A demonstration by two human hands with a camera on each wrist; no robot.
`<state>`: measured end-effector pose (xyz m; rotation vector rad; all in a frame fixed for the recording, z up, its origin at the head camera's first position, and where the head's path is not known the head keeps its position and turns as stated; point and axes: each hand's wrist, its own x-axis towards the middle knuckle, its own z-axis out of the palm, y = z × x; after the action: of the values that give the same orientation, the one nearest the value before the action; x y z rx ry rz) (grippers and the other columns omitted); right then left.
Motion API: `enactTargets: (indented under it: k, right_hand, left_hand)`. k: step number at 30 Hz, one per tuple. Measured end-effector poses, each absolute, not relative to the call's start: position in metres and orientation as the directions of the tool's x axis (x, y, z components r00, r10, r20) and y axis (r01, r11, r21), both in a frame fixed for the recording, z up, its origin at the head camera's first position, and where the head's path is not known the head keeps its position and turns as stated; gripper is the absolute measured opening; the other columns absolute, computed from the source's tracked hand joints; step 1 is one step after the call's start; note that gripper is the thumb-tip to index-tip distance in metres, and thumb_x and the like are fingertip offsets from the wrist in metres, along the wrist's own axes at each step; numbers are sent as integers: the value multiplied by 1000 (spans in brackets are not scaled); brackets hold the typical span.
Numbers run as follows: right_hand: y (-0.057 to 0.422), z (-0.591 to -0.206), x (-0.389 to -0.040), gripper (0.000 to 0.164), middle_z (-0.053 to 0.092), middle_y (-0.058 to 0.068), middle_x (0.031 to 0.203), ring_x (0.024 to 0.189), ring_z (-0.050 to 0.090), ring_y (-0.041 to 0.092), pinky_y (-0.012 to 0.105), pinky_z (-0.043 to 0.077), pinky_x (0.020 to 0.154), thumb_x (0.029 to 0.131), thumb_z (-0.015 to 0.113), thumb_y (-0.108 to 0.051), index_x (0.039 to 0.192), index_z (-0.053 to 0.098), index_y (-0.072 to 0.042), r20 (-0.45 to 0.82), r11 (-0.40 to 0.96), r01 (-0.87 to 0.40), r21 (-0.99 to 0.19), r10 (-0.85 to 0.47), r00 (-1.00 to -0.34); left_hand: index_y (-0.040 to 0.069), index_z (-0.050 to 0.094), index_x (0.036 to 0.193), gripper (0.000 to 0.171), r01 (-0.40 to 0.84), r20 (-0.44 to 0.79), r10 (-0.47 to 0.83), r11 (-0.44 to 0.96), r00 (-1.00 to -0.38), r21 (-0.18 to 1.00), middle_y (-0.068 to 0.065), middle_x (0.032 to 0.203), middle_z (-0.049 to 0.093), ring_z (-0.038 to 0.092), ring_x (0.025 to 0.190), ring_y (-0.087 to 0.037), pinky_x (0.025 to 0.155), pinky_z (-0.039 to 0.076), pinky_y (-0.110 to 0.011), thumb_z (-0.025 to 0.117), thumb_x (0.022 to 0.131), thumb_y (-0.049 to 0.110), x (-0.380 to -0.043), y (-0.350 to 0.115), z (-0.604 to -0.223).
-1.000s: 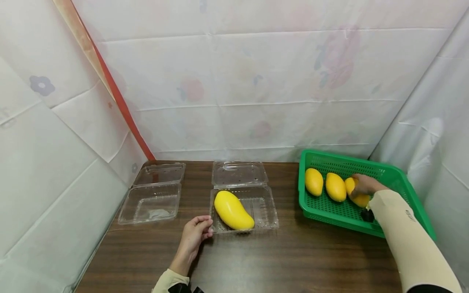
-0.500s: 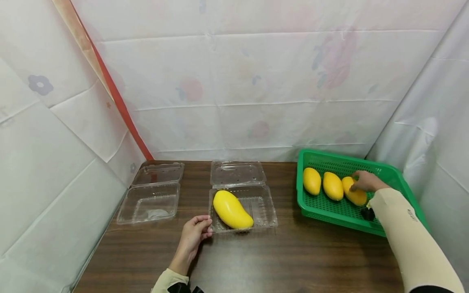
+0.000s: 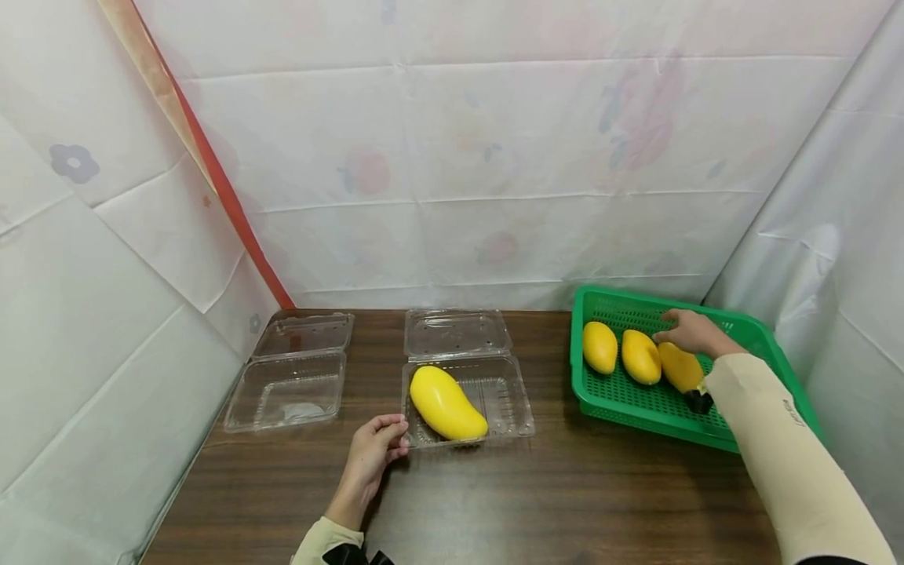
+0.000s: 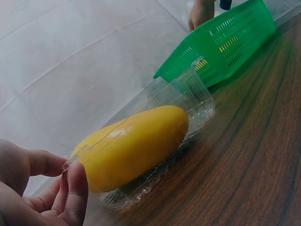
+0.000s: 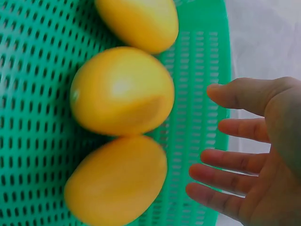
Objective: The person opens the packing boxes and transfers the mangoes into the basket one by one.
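My left hand pinches the front left corner of an opened clear plastic clamshell box, its thumb and fingers on the rim. One large yellow mango lies slanted inside that box. Over the green basket, my right hand hovers with fingers extended and holds nothing. In the basket lie a left mango, a middle mango and a right mango, side by side. The right wrist view shows a gap between the spread fingers and the mangoes.
A second opened clear clamshell box stands at the left, a small whitish patch in its bottom. White curtains close off the back and sides. The dark wooden table runs up to the back curtain.
My right hand has come off the right mango in the basket and moved up and slightly left, its fingers straightening. My left hand keeps its place at the box corner.
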<state>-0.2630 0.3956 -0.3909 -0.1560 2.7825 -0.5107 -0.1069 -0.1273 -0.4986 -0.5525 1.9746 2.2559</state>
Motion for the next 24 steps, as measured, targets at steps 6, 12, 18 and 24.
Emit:
enactTargets:
  k: [6, 12, 18, 24]
  right_hand:
    - [375, -382, -265, 62, 46, 40, 128, 107, 54, 49, 48, 51, 74, 99, 54, -30, 141, 36, 12, -235, 920, -93, -380, -194, -952]
    - [358, -378, -265, 64, 42, 40, 135, 116, 49, 52, 55, 50, 82, 99, 54, -35, 143, 36, 8, -214, 897, -110, -429, -219, -952]
    - [342, -373, -262, 61, 41, 39, 137, 119, 47, 52, 58, 48, 86, 99, 54, -33, 143, 37, 6, -190, 890, -131, -437, -234, -953]
    - [328, -367, -260, 58, 40, 36, 140, 122, 46, 51, 60, 47, 90, 100, 53, -31, 144, 38, 5, -163, 886, -162, -434, -254, -953]
  left_hand:
    - [-11, 55, 117, 30, -309, -333, -169, -155, -928, 938, -1, 76, 59, 59, 61, -9, 58, 54, -20, 60, 93, 6, -107, -127, -498]
    - [-10, 55, 118, 30, -313, -337, -166, -153, -927, 937, 0, 77, 59, 59, 61, -9, 58, 54, -20, 60, 93, 6, -106, -127, -500]
    - [-11, 55, 118, 31, -303, -327, -157, -160, -932, 939, 0, 77, 59, 59, 60, -8, 58, 54, -20, 61, 93, 6, -105, -127, -499]
    - [-11, 55, 118, 31, -306, -332, -158, -166, -930, 937, 1, 77, 59, 59, 60, -8, 58, 54, -20, 61, 93, 6, -106, -128, -499]
